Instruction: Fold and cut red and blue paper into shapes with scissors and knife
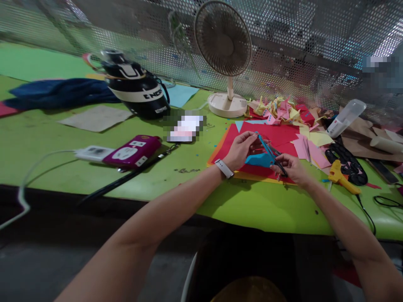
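Note:
Between the fingers of my left hand [242, 147] is pinched a narrow piece of blue paper [265, 145]. My right hand [291, 168] is closed round the dark handles of a pair of scissors [281, 166], whose blades reach toward the blue paper. Whether the blades are apart is hard to make out. Below both hands, a larger blue paper piece [260, 160] lies on a stack of red paper sheets [275, 136], with orange sheets under the red.
On the green table [176, 180] stand a fan [223, 42] and a black jug [138, 90]. Left are a phone [185, 128] and a purple power strip [132, 152]. Right lie paper scraps [283, 110], a yellow glue gun [343, 178] and a clear container [348, 117].

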Action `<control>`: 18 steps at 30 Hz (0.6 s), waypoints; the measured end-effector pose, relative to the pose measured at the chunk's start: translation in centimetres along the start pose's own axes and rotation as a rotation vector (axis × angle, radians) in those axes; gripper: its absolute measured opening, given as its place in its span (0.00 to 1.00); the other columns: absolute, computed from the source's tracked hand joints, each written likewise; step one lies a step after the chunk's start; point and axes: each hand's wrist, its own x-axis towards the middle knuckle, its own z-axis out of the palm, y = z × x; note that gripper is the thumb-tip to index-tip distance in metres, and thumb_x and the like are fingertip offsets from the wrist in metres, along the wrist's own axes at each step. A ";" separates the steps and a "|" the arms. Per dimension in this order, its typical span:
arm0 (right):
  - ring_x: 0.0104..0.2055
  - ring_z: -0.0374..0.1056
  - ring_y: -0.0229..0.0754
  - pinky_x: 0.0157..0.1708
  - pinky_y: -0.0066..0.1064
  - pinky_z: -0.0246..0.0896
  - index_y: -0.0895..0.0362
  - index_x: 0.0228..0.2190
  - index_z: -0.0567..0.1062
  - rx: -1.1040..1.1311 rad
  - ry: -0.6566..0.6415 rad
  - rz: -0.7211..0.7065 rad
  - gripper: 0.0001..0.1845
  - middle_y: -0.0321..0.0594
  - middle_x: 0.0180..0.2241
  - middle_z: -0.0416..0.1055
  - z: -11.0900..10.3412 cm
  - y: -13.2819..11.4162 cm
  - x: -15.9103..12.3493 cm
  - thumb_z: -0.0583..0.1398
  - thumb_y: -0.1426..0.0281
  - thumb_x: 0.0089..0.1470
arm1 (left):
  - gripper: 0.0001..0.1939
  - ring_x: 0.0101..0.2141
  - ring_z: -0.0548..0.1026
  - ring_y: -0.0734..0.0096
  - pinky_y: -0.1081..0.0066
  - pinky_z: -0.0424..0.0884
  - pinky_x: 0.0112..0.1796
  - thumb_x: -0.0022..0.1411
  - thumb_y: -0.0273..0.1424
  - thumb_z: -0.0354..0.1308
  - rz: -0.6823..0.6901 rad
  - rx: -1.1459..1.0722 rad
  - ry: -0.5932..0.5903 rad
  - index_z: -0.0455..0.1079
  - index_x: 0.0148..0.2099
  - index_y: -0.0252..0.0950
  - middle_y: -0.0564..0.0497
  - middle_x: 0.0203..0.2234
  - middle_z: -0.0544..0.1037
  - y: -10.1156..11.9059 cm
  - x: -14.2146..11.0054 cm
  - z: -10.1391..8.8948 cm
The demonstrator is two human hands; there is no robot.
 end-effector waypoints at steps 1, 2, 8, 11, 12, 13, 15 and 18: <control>0.19 0.66 0.32 0.20 0.26 0.67 0.54 0.32 0.67 -0.004 -0.002 -0.001 0.26 0.27 0.21 0.67 0.0 0.0 0.0 0.73 0.62 0.33 | 0.16 0.26 0.78 0.71 0.67 0.77 0.34 0.52 0.38 0.67 0.007 0.006 -0.001 0.63 0.31 0.37 0.55 0.22 0.76 0.0 0.0 0.0; 0.19 0.66 0.32 0.20 0.26 0.67 0.54 0.32 0.67 -0.009 -0.002 -0.003 0.26 0.27 0.21 0.67 0.0 0.0 0.0 0.73 0.62 0.33 | 0.16 0.26 0.78 0.71 0.67 0.77 0.34 0.52 0.38 0.67 0.014 0.014 -0.005 0.63 0.31 0.37 0.55 0.22 0.76 0.0 0.0 0.1; 0.20 0.66 0.32 0.21 0.26 0.68 0.54 0.31 0.68 -0.025 0.003 -0.023 0.25 0.27 0.22 0.68 0.0 0.1 0.1 0.73 0.61 0.32 | 0.16 0.29 0.79 0.70 0.67 0.77 0.35 0.54 0.40 0.65 0.051 0.076 -0.023 0.63 0.33 0.37 0.54 0.25 0.77 -0.1 -0.1 0.1; 0.19 0.66 0.32 0.21 0.26 0.68 0.54 0.30 0.68 -0.014 0.005 -0.025 0.26 0.27 0.22 0.68 0.0 0.1 0.2 0.73 0.60 0.32 | 0.17 0.29 0.78 0.71 0.67 0.77 0.35 0.54 0.41 0.66 0.066 0.094 -0.021 0.63 0.33 0.36 0.55 0.25 0.76 -0.2 -0.1 0.1; 0.19 0.66 0.32 0.21 0.26 0.68 0.54 0.31 0.68 -0.012 0.008 -0.027 0.26 0.27 0.21 0.69 0.0 0.1 0.2 0.73 0.60 0.32 | 0.17 0.29 0.78 0.71 0.67 0.77 0.35 0.54 0.41 0.66 0.070 0.095 -0.023 0.63 0.33 0.36 0.55 0.24 0.76 -0.3 -0.2 0.1; 0.19 0.67 0.32 0.21 0.26 0.68 0.55 0.31 0.68 -0.011 0.010 -0.030 0.26 0.27 0.21 0.69 0.0 0.1 0.2 0.73 0.60 0.32 | 0.18 0.29 0.78 0.72 0.68 0.77 0.35 0.53 0.42 0.66 0.073 0.094 -0.026 0.63 0.33 0.36 0.55 0.24 0.75 -0.3 -0.2 0.1; 0.19 0.67 0.32 0.21 0.27 0.68 0.55 0.31 0.68 -0.008 0.012 -0.035 0.27 0.27 0.22 0.69 0.0 0.1 0.2 0.73 0.59 0.32 | 0.19 0.28 0.78 0.72 0.68 0.77 0.34 0.53 0.42 0.66 0.078 0.090 -0.034 0.63 0.33 0.36 0.56 0.24 0.75 -0.4 -0.2 0.1; 0.19 0.67 0.32 0.21 0.26 0.68 0.55 0.32 0.68 -0.006 0.019 -0.040 0.27 0.27 0.22 0.69 0.0 0.2 0.1 0.73 0.59 0.32 | 0.19 0.28 0.78 0.72 0.68 0.78 0.34 0.53 0.42 0.66 0.078 0.098 -0.040 0.63 0.33 0.36 0.55 0.24 0.75 -0.4 -0.3 0.1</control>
